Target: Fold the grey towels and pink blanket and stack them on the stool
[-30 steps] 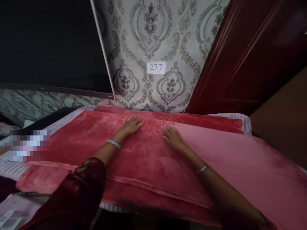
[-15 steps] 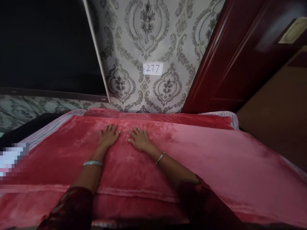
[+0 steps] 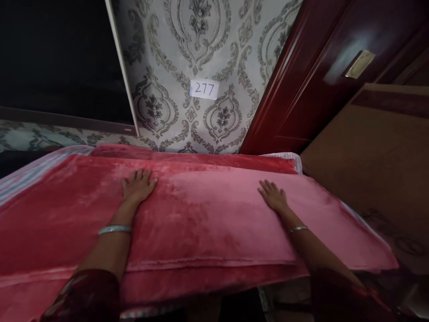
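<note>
A red and pink plush blanket [image 3: 201, 210] lies spread in layers over a surface, with a fold line running across its near part. My left hand [image 3: 136, 187] rests flat on its red area left of the middle, fingers spread. Farther right, on the pale pink area, my right hand [image 3: 273, 195] lies palm down with its fingers stretched out. Neither hand grips anything. Each wrist wears a bracelet. A striped edge [image 3: 50, 163] shows from under the blanket at the far left, and another at the back right corner.
Behind the blanket is a patterned wall with a paper label [image 3: 204, 89] reading 277. A large dark screen [image 3: 60, 58] hangs at the left. To the right stand a dark red door [image 3: 301, 76] with a gold-coloured plate and a brown cardboard box [image 3: 375, 165].
My right hand has slid right across the blanket, away from my left hand, smoothing dark marks to pale pink. My left hand stays on the red area. The view has turned slightly right.
</note>
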### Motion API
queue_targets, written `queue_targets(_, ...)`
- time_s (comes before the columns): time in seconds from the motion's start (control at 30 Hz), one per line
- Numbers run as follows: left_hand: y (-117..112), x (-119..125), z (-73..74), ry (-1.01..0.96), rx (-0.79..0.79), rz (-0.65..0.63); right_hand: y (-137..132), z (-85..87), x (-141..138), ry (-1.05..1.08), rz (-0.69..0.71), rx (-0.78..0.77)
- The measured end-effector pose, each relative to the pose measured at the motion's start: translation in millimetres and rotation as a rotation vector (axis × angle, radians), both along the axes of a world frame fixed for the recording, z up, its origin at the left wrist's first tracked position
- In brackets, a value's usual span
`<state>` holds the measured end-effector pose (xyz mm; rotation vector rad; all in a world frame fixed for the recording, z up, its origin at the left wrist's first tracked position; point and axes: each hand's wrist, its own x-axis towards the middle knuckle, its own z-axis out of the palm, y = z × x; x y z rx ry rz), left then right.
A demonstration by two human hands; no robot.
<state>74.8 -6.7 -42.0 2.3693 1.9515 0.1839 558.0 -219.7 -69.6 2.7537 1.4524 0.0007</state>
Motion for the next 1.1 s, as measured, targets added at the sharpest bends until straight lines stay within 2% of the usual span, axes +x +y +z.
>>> queue_targets(0.07, 1, 0, -0.4, -0.010, 0.002, -0.007, -20, 0.8, 27, 0.006, -0.177, 0.036)
queue_targets(0.1, 1, 0, -0.5, -0.014, 0.005, -0.009, -22, 3.3, 31, 0.005, -0.229, 0.060)
queue_targets(0.17, 2, -1, -0.7, -0.021, 0.013, -0.010, -9, 11.3, 14, 0.002, -0.209, 0.109)
queue_targets(0.23, 2, -1, -0.8, -0.026, 0.019, -0.011, 23, 20.9, -30, 0.021, -0.005, 0.138)
queue_targets(0.37, 3, -1, -0.4, -0.027, 0.013, -0.014, 100, 34.6, -149, 0.165, 0.489, 0.156)
queue_targets(0.43, 3, -2, 0.4, -0.020, 0.004, -0.017, 130, 35.3, -198, 0.191, 0.615, 0.167)
queue_targets(0.5, 3, -2, 1.4, -0.006, -0.004, -0.015, 152, 32.2, -226, 0.205, 0.704, 0.178)
queue_targets(0.57, 4, -2, 2.4, 0.011, -0.021, -0.008, 165, 27.5, -232, 0.211, 0.766, 0.165)
queue_targets(0.67, 5, -2, 2.1, 0.043, -0.038, 0.006, 172, 22.0, -202, 0.209, 0.741, 0.130)
queue_targets(0.8, 7, -2, -0.6, 0.067, -0.012, 0.000, 150, 19.5, -112, 0.180, 0.502, 0.114)
queue_targets(0.9, 7, -2, -0.2, 0.060, -0.005, -0.004, 105, 18.5, -29, 0.140, 0.203, 0.043)
queue_targets(1.0, 6, 0, 2.7, 0.039, -0.006, 0.004, 45, 18.2, 45, 0.091, -0.053, 0.036)
queue_targets(1.1, 6, 2, 3.6, 0.006, 0.020, -0.005, -7, 21.4, 82, 0.078, -0.304, 0.072)
